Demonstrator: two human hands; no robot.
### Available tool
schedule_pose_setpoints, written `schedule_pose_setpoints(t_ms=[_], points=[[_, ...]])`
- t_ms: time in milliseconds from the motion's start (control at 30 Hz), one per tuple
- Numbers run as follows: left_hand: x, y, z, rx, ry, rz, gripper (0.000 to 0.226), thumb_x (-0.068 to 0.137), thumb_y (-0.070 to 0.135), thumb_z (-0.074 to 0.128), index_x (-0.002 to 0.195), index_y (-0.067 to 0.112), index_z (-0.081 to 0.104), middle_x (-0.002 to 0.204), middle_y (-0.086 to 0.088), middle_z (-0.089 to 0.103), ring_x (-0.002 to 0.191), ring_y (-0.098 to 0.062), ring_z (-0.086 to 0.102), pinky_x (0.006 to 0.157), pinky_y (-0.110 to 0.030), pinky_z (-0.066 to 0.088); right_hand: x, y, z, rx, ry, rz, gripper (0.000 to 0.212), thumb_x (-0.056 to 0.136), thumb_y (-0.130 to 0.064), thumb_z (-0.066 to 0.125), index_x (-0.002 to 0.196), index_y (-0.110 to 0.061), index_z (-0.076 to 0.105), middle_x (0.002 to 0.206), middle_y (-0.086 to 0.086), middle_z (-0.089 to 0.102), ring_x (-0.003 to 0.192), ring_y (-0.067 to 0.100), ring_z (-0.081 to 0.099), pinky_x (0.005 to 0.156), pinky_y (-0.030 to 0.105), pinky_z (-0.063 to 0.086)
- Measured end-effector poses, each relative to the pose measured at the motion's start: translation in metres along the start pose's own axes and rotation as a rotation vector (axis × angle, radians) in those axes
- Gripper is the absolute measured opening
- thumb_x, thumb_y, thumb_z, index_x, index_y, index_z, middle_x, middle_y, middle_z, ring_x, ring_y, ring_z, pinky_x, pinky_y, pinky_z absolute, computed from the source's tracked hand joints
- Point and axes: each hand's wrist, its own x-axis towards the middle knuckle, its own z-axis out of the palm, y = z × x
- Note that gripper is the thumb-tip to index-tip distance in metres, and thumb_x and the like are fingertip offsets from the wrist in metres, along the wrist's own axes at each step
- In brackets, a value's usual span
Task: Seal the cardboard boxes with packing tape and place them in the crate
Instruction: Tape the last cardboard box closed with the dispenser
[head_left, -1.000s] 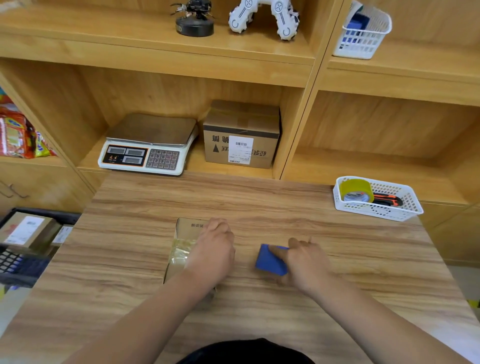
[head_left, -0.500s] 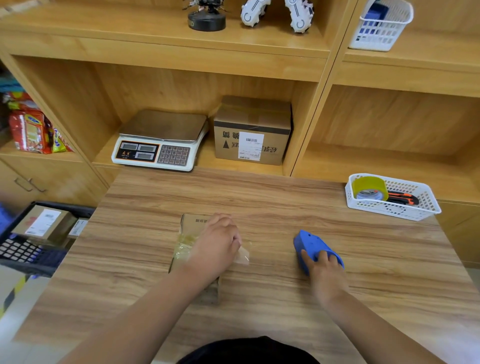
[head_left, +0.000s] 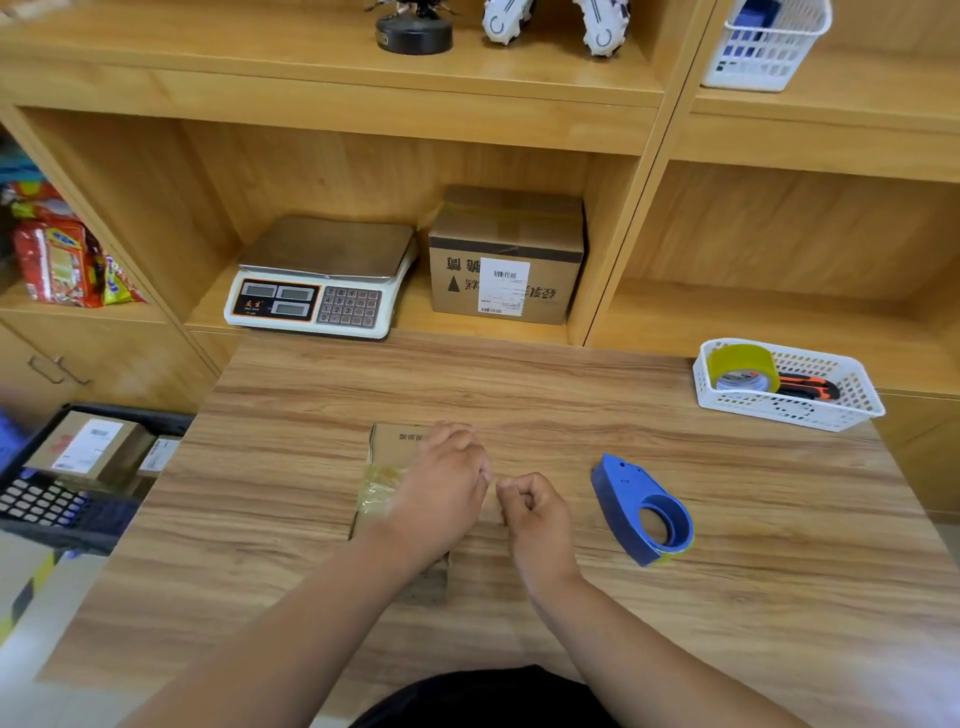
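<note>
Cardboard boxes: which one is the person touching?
The small flat brown cardboard box on the wooden table, under the left hand. The larger box stands on the shelf; a labelled box lies in the black crate.
</note>
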Motion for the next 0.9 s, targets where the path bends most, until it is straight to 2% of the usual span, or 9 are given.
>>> schedule_pose_setpoints(t_ms=[100, 133, 200, 233, 300, 433, 633, 767, 900], points=[[-0.001, -0.002, -0.008, 0.041, -0.064, 0.049, 0.022, 0.092, 0.013, 0.046, 0.107, 0.012, 0.062, 0.131, -0.004, 0.051, 0.134, -0.017, 0.028, 0.110, -0.016, 0.001, 0.000, -0.001, 0.003, -0.019, 0.051, 0.014, 0.028, 0.091, -0.015, 0.061, 0.065, -0.013, 0.050, 0.053, -0.005, 0.045, 0.053, 0.011, 0.038, 0.057, 0.030, 0.036], [-0.003, -0.004, -0.010, 0.047, -0.083, 0.078, 0.030, 0.092, 0.013, 0.046, 0.119, 0.011, 0.057, 0.137, -0.004, 0.046, 0.136, -0.018, 0.026, 0.111, -0.015, -0.002, 0.000, -0.001, 0.005, -0.031, 0.065, 0.017, 0.029, 0.091, -0.016, 0.061, 0.064, -0.014, 0.049, 0.052, -0.007, 0.045, 0.052, 0.010, 0.038, 0.060, 0.032, 0.038], [-0.010, -0.009, -0.016, 0.101, -0.103, 0.103, 0.053, 0.096, 0.017, 0.040, 0.147, 0.012, 0.025, 0.148, -0.004, 0.032, 0.140, -0.018, 0.020, 0.111, -0.016, -0.011, 0.000, 0.001, 0.008, -0.077, 0.077, 0.026, 0.030, 0.091, -0.017, 0.061, 0.064, -0.015, 0.049, 0.051, -0.010, 0.045, 0.052, 0.009, 0.040, 0.069, 0.035, 0.041], [-0.014, -0.013, -0.019, 0.158, -0.101, 0.092, 0.059, 0.099, 0.022, 0.033, 0.152, 0.015, 0.007, 0.154, -0.003, 0.023, 0.143, -0.017, 0.013, 0.111, -0.019, -0.014, 0.000, 0.003, 0.009, -0.109, 0.081, 0.031, 0.030, 0.091, -0.019, 0.061, 0.064, -0.016, 0.050, 0.050, -0.010, 0.046, 0.052, 0.008, 0.041, 0.074, 0.037, 0.041], [-0.022, -0.020, -0.023, 0.276, -0.103, 0.034, 0.059, 0.101, 0.031, 0.018, 0.149, 0.015, -0.010, 0.160, -0.003, 0.005, 0.146, -0.014, -0.003, 0.111, -0.026, -0.018, 0.001, 0.008, 0.011, -0.148, 0.098, 0.046, 0.031, 0.090, -0.021, 0.062, 0.062, -0.017, 0.050, 0.049, -0.010, 0.045, 0.050, 0.005, 0.039, 0.073, 0.036, 0.040], [-0.030, -0.030, -0.023, 0.355, -0.142, -0.094, 0.058, 0.099, 0.039, 0.008, 0.149, 0.013, -0.006, 0.159, -0.002, -0.006, 0.145, -0.013, -0.014, 0.113, -0.031, -0.020, 0.002, 0.015, 0.019, -0.184, 0.089, 0.033, 0.031, 0.090, -0.023, 0.063, 0.062, -0.018, 0.051, 0.051, -0.011, 0.045, 0.051, 0.003, 0.039, 0.063, 0.029, 0.038], [-0.027, -0.039, -0.021, 0.262, -0.133, -0.133, 0.058, 0.099, 0.037, 0.012, 0.151, 0.016, 0.002, 0.160, 0.002, 0.000, 0.143, -0.005, -0.012, 0.112, -0.025, -0.018, -0.002, 0.016, 0.041, -0.317, 0.062, 0.017, 0.028, 0.094, -0.027, 0.055, 0.067, -0.027, 0.049, 0.066, -0.004, 0.057, 0.073, 0.019, 0.055, 0.086, 0.044, 0.044], [-0.028, -0.041, -0.022, 0.234, -0.123, -0.127, 0.058, 0.098, 0.037, 0.012, 0.151, 0.016, 0.005, 0.160, 0.003, 0.004, 0.145, -0.006, -0.007, 0.114, -0.025, -0.015, -0.008, 0.016, 0.053, -0.448, 0.060, 0.010, 0.021, 0.098, -0.029, 0.042, 0.078, -0.024, 0.048, 0.076, -0.002, 0.060, 0.083, 0.022, 0.055, 0.084, 0.038, 0.040], [-0.028, -0.042, -0.023, 0.207, -0.108, -0.137, 0.056, 0.099, 0.034, 0.015, 0.152, 0.017, 0.008, 0.160, 0.003, 0.007, 0.145, -0.006, -0.005, 0.115, -0.024, -0.014, -0.009, 0.015, 0.059, -0.558, 0.036, 0.019, 0.017, 0.099, -0.029, 0.036, 0.094, -0.021, 0.049, 0.089, 0.001, 0.058, 0.095, 0.025, 0.053, 0.087, 0.039, 0.039]])
